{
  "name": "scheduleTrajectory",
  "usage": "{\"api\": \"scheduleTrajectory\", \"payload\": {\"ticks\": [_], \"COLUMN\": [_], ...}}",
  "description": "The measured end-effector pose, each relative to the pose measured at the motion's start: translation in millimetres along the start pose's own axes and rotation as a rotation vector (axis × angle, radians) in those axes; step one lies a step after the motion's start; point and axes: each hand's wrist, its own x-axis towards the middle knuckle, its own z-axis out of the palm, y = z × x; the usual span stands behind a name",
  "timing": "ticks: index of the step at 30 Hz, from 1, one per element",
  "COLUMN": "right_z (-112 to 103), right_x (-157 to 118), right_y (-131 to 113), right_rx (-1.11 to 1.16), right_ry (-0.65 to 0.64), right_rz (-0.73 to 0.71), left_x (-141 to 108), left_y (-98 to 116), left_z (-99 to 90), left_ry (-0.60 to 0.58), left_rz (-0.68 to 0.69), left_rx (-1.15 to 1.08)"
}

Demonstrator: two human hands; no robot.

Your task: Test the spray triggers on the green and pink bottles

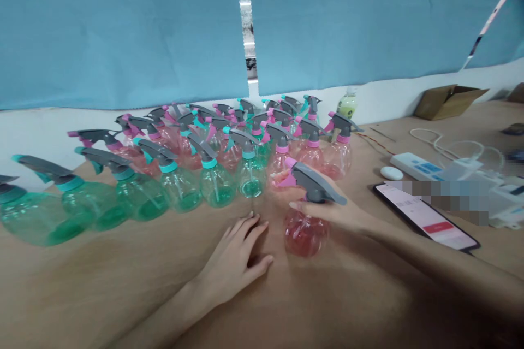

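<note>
My right hand [323, 204] is wrapped round the neck of a pink spray bottle [306, 235] with a grey and pink trigger head, upright on the brown table [164, 283]. To its left, my left hand [241, 253] lies palm down on the table, fingers spread, holding nothing. Beyond both hands stand several spray bottles in rows. Green ones with teal collars, such as the green bottle [218, 188], form the near row on the left. Pink ones with pink collars, such as the pink bottle [338, 158], stand behind and to the right.
On the right lie a phone [426, 218] with a lit screen, a white round case [392, 173], a power strip [415, 166] and cables. An open cardboard box [446, 102] and a drink bottle [347, 104] stand farther back. A blue sheet [143, 27] covers the wall.
</note>
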Motion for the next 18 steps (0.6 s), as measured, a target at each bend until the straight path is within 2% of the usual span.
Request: {"api": "scheduleTrajectory", "payload": {"ticks": [5,8,18], "right_z": [2.9,5.5,11.2], "right_x": [6.1,8.6,7.3], "right_y": [-2.4,-3.6,5.1], "right_rx": [0.047,0.102,0.221], "right_ry": [-0.069,-0.055,-0.054], "right_rz": [-0.053,-0.058,-0.004], "left_x": [10.3,15.9,15.7], "left_y": [9.4,14.0,12.7], "left_z": [5.6,11.1,15.7], "left_ry": [0.059,0.082,0.069], "left_rz": [-0.062,-0.071,-0.050], "left_rx": [0.040,0.061,0.106]}}
